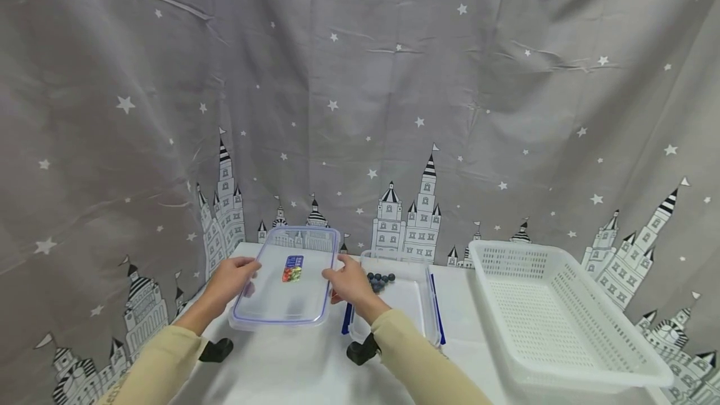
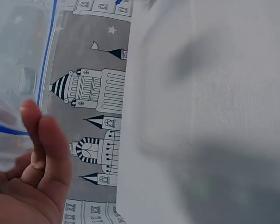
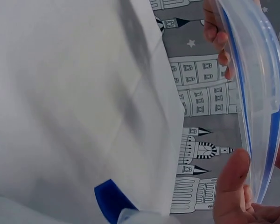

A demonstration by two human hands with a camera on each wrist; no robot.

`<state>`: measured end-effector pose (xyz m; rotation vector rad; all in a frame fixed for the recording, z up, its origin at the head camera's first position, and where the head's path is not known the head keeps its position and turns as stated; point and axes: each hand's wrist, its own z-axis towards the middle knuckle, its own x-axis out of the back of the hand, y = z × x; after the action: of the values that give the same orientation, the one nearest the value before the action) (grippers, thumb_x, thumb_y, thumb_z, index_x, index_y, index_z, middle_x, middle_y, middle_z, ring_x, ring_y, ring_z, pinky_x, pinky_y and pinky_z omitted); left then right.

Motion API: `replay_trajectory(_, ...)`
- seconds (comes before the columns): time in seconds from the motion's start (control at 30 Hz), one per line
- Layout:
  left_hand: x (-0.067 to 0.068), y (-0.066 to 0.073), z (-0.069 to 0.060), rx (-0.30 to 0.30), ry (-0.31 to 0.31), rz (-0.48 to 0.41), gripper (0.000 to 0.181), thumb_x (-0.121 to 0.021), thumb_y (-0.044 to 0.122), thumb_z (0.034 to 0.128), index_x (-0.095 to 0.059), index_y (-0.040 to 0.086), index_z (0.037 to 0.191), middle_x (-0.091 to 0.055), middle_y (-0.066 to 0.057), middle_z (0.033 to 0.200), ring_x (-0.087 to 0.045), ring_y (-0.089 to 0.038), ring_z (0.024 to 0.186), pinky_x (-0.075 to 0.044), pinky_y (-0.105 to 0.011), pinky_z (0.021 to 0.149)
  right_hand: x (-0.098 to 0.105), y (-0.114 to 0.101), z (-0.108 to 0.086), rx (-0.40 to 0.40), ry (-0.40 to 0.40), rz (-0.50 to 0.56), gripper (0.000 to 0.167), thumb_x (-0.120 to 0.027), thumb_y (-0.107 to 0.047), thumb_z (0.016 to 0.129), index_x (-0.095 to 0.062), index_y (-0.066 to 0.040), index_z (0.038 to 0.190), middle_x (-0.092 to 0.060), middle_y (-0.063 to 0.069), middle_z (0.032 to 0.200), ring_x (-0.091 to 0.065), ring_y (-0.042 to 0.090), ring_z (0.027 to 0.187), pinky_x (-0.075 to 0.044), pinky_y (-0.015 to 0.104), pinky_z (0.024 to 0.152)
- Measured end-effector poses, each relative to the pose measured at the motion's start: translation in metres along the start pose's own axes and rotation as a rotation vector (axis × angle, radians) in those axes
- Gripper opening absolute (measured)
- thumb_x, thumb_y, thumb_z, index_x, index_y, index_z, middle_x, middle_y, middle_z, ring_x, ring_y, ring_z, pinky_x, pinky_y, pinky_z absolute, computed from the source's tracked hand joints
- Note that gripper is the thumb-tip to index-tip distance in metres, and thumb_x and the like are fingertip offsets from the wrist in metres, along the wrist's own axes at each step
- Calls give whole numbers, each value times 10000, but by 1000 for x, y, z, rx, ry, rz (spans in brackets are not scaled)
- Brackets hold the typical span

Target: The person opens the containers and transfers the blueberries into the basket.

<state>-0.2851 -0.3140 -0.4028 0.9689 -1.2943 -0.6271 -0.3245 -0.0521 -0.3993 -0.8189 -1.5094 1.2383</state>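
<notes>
Both hands hold a clear plastic container lid [image 1: 264, 299] up above the table, tilted, with a blue seal line round its rim and a fruit label on it. My left hand [image 1: 233, 277] grips its left edge; in the left wrist view the fingers [image 2: 53, 140] are curled beside the lid [image 2: 18, 60]. On the opposite edge, my right hand [image 1: 351, 283] pinches it, the thumb [image 3: 233, 179] against the lid [image 3: 259, 93] in the right wrist view. Right of the lid stands a clear container [image 1: 413, 295] with dark blueberries [image 1: 378, 281] inside, partly behind the right forearm.
A white perforated plastic basket [image 1: 568, 330] stands at the right of the white table [image 1: 458, 305]. Blue side clips [image 1: 437, 311] hang off the clear container. Behind the table hangs a grey curtain [image 1: 360, 80] printed with stars and castles.
</notes>
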Motion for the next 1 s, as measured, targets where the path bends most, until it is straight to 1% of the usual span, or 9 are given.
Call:
replay_trajectory(0.07,2,-2,0,6,-11,-39,573,-470,281,1038,-419,-128,1435,-589,-301,1241,-636,-142,716,-567,-309,696,-2,0,0,-3,2,1,701,-627,-194,940,-330,-7,1546,-698,155,884,-640,143,558,-580,310,548)
replay_trajectory(0.17,4,-6,1,20,-28,-91,563,-465,252,1044,-401,-148,1434,-578,-313,1251,-654,-143,740,-585,-302,709,-4,0,0,-6,5,-1,701,-631,-191,936,-334,-16,1546,-696,135,843,-635,147,533,-581,316,545)
replay_trajectory(0.27,6,-11,3,31,-55,-120,561,-459,236,1050,-380,-158,1441,-567,-326,1277,-659,-140,767,-579,-293,726,-6,-1,-1,-17,7,-4,700,-636,-197,937,-338,-31,1549,-678,94,804,-634,154,534,-576,309,540)
replay_trajectory(0.37,9,-14,3,41,-82,-137,574,-467,232,1050,-354,-155,1457,-569,-320,1309,-664,-143,796,-568,-300,768,-7,0,-1,-30,3,-2,700,-637,-207,943,-336,-47,1554,-681,100,836,-645,160,565,-576,300,544)
replay_trajectory(0.53,12,-15,1,58,-125,-147,664,-565,229,1008,-306,-150,1488,-589,-281,1304,-665,-195,888,-533,-396,900,-10,1,0,-53,-2,14,695,-634,-209,943,-342,-62,1556,-678,125,918,-662,167,625,-585,304,565)
replay_trajectory(0.63,13,-15,1,61,-142,-150,706,-601,235,992,-290,-153,1493,-595,-264,1286,-649,-216,937,-512,-452,939,-11,1,1,-61,2,26,697,-641,-207,935,-351,-63,1552,-684,146,962,-665,168,638,-587,306,569)
replay_trajectory(0.83,17,-17,4,77,-143,-155,695,-593,212,997,-281,-163,1492,-661,-200,1185,-653,-228,939,-462,-516,990,-15,1,1,-83,-31,101,714,-642,-157,919,-338,-31,1553,-706,134,914,-621,132,597,-577,273,568)
replay_trajectory(0.93,19,-17,5,87,-138,-143,685,-581,195,1003,-270,-162,1497,-633,-258,1247,-666,-214,928,-463,-512,1004,-17,1,1,-107,-52,153,726,-637,-114,908,-323,-8,1554,-703,126,897,-604,118,582,-568,254,575)
replay_trajectory(1.0,20,-18,5,92,-133,-137,690,-580,192,1004,-258,-160,1503,-578,-300,1324,-667,-190,922,-503,-448,967,-19,0,0,-112,-61,171,723,-635,-87,904,-322,14,1548,-705,136,913,-606,115,587,-570,251,590)
